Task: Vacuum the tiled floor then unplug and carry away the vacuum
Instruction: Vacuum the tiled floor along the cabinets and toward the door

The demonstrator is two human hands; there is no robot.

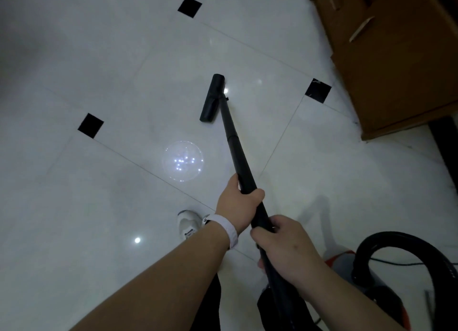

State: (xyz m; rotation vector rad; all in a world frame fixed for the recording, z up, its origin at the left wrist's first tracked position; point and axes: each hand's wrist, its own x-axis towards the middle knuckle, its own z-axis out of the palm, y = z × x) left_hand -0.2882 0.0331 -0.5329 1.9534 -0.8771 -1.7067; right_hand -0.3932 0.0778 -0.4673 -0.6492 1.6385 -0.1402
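Observation:
A black vacuum wand [235, 150] runs from my hands down to a black floor head [212, 98] resting flat on the white tiled floor [99, 70]. My left hand [238, 204] grips the wand higher along the tube, a white band on its wrist. Closer to me, my right hand [285, 246] is wrapped around the wand's lower end. The vacuum body [347, 259], grey with orange trim, sits on the floor at the lower right. Its thick black hose [406, 241] loops above it.
A brown wooden cabinet [396, 58] stands at the upper right, close to the floor head. Small black inset tiles [90, 125] dot the floor. My white shoe [189, 225] is below my left hand. A thin black cord [396, 264] lies by the vacuum body.

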